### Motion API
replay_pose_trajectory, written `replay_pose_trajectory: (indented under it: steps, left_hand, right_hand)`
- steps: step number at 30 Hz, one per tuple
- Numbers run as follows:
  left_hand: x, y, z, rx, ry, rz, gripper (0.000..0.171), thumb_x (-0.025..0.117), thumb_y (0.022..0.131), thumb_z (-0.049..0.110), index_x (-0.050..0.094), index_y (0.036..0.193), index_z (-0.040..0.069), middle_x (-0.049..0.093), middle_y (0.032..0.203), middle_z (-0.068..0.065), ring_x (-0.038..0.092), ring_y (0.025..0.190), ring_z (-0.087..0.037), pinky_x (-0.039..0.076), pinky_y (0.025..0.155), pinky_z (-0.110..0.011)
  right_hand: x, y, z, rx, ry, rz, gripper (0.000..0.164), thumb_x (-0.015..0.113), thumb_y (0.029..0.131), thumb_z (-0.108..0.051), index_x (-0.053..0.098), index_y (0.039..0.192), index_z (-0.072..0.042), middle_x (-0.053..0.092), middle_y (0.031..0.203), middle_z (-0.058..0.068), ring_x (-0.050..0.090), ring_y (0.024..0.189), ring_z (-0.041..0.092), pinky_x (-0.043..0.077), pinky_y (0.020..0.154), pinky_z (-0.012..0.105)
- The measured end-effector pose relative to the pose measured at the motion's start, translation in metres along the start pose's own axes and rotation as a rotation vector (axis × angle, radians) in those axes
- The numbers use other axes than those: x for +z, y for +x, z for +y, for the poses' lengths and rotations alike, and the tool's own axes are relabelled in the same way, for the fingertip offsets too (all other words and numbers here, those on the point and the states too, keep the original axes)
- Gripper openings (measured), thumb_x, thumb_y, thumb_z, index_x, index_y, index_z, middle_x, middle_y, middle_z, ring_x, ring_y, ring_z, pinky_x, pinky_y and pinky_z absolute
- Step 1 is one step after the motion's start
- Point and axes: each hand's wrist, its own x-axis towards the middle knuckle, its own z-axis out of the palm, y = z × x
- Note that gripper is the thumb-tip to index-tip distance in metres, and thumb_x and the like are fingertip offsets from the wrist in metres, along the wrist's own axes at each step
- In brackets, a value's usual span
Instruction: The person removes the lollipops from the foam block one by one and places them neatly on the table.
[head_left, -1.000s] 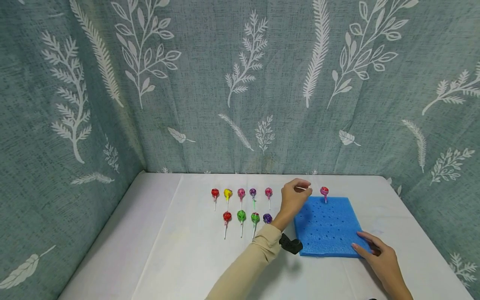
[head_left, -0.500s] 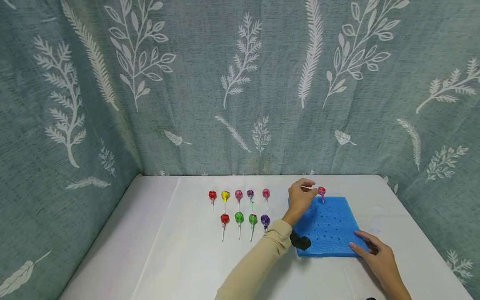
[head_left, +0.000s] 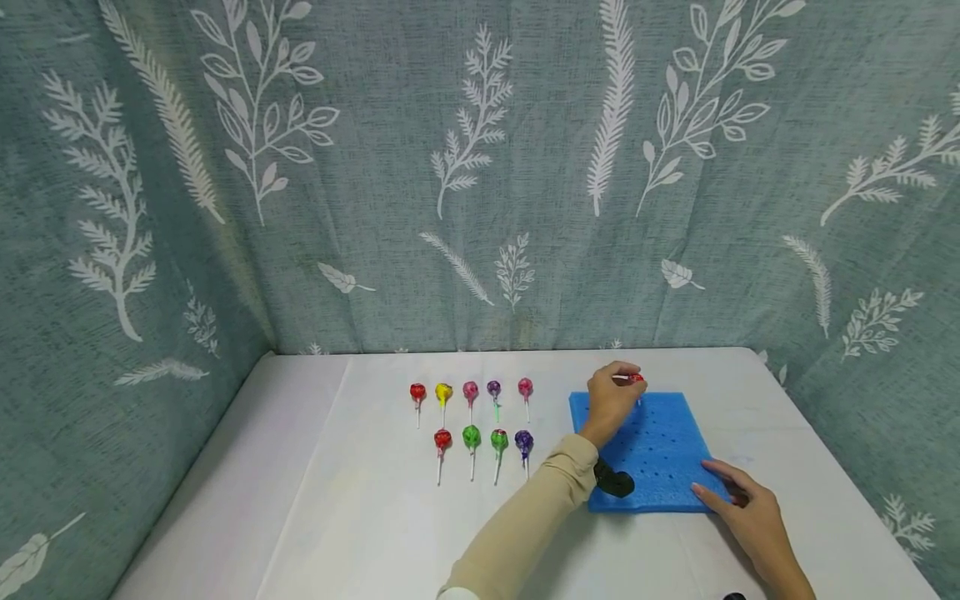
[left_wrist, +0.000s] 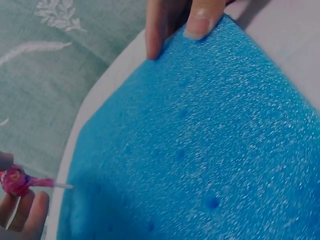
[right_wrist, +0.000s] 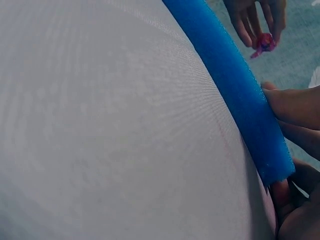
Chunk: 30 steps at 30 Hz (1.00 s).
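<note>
My left hand [head_left: 611, 402] pinches the wrapped head of a red-and-pink lollipop [left_wrist: 16, 181] over the far edge of a blue foam board [head_left: 663, 454]. Its white stick points down at the board, the end right at the foam in the left wrist view. Small dark holes dot the board's top in rows. At the near right corner, my right hand [head_left: 752, 515] grips the board, thumb on top and fingers along the side. The right wrist view shows the board's thick edge [right_wrist: 235, 95] between thumb and fingers.
Left of the board, several wrapped lollipops lie in two rows, among them a yellow one [head_left: 444, 392], a green one [head_left: 471, 436] and a dark purple one [head_left: 524, 442]. They rest on a white-covered table [head_left: 360, 500]. A leaf-patterned curtain [head_left: 390, 167] hangs behind.
My left hand has moved right to the lollipop at the board's far edge and now grips its head. The right hand keeps its hold on the corner.
</note>
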Motion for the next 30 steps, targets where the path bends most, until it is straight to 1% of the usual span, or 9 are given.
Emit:
replay_pose_trajectory:
  steps: [3, 5, 9, 13, 20, 23, 30]
  left_hand:
    - [0.003, -0.001, -0.001, -0.002, -0.012, -0.011, 0.013, 0.072, 0.080, 0.001, 0.071, 0.090, 0.010, 0.063, 0.078, 0.005, 0.055, 0.068, -0.002, 0.049, 0.057, -0.018]
    - [0.004, -0.002, -0.001, -0.003, -0.025, -0.014, 0.014, 0.072, 0.080, -0.001, 0.071, 0.088, 0.010, 0.062, 0.076, 0.006, 0.055, 0.067, -0.003, 0.049, 0.057, -0.018]
    - [0.005, -0.003, 0.000, 0.004, -0.026, -0.018, 0.015, 0.073, 0.079, -0.002, 0.071, 0.088, 0.010, 0.063, 0.078, 0.005, 0.055, 0.070, -0.003, 0.049, 0.060, -0.018]
    - [0.006, -0.004, 0.000, -0.004, -0.020, -0.016, 0.016, 0.073, 0.078, -0.002, 0.071, 0.086, 0.012, 0.063, 0.079, 0.004, 0.056, 0.071, -0.003, 0.049, 0.061, -0.018]
    - [0.004, -0.005, 0.002, -0.019, -0.030, -0.017, 0.016, 0.073, 0.078, -0.001, 0.071, 0.085, 0.013, 0.064, 0.080, 0.004, 0.056, 0.073, -0.004, 0.050, 0.062, -0.019]
    - [0.001, -0.005, 0.005, -0.003, -0.043, -0.033, 0.016, 0.072, 0.080, 0.000, 0.071, 0.088, 0.013, 0.064, 0.083, 0.002, 0.056, 0.076, -0.004, 0.050, 0.063, -0.019]
    - [-0.004, -0.005, 0.012, 0.069, -0.063, -0.054, 0.015, 0.072, 0.081, 0.001, 0.071, 0.090, 0.012, 0.066, 0.085, -0.001, 0.057, 0.077, -0.003, 0.050, 0.061, -0.019]
  right_hand:
    - [0.000, 0.000, -0.001, 0.005, -0.003, 0.002, 0.063, 0.071, 0.082, -0.044, 0.057, 0.129, -0.004, 0.048, 0.134, 0.024, 0.048, 0.115, 0.033, 0.035, 0.070, 0.008]
    - [0.000, 0.000, -0.002, 0.004, 0.000, 0.001, 0.063, 0.071, 0.083, -0.043, 0.057, 0.129, -0.003, 0.048, 0.134, 0.024, 0.048, 0.116, 0.033, 0.035, 0.071, 0.007]
    - [0.000, 0.000, -0.003, -0.002, 0.001, 0.003, 0.062, 0.070, 0.083, -0.043, 0.057, 0.129, -0.004, 0.049, 0.134, 0.023, 0.047, 0.115, 0.031, 0.035, 0.071, 0.006]
    - [0.000, 0.000, -0.002, -0.008, -0.012, 0.011, 0.061, 0.070, 0.083, -0.043, 0.058, 0.128, -0.005, 0.050, 0.133, 0.022, 0.046, 0.111, 0.027, 0.036, 0.071, 0.007]
    - [0.000, 0.000, -0.001, -0.012, 0.009, 0.003, 0.061, 0.071, 0.083, -0.042, 0.057, 0.128, -0.003, 0.049, 0.133, 0.024, 0.048, 0.115, 0.033, 0.036, 0.071, 0.007]
    - [0.000, 0.000, -0.001, -0.016, 0.005, 0.009, 0.061, 0.071, 0.083, -0.042, 0.057, 0.128, -0.004, 0.050, 0.133, 0.023, 0.049, 0.114, 0.033, 0.036, 0.071, 0.008]
    - [0.000, 0.000, -0.001, -0.008, 0.001, 0.009, 0.061, 0.071, 0.083, -0.042, 0.057, 0.128, -0.004, 0.050, 0.133, 0.023, 0.048, 0.113, 0.030, 0.037, 0.071, 0.009]
